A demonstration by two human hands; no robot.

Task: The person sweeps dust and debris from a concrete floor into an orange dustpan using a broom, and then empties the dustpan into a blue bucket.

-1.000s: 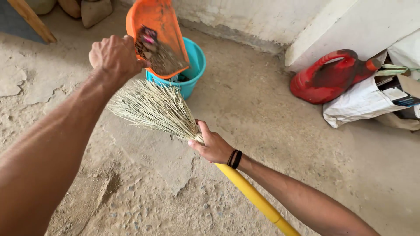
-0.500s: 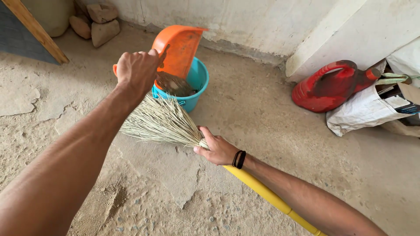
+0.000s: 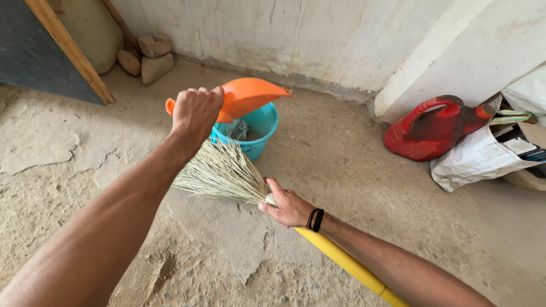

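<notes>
The left hand (image 3: 196, 112) is gripping the handle of an orange dustpan (image 3: 247, 96), holding it tipped over a teal bucket (image 3: 256, 129) with debris inside. At five o'clock from the bucket, the right hand (image 3: 288, 206) is clasping a straw broom (image 3: 222, 173) where bristles meet yellow handle. A red jug (image 3: 435, 128) is lying at three o'clock, touching a white bag (image 3: 478, 158).

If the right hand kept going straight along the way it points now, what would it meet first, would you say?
Probably the teal bucket: the right hand points up the broom bristles toward it, though depth is hard to judge.
</notes>
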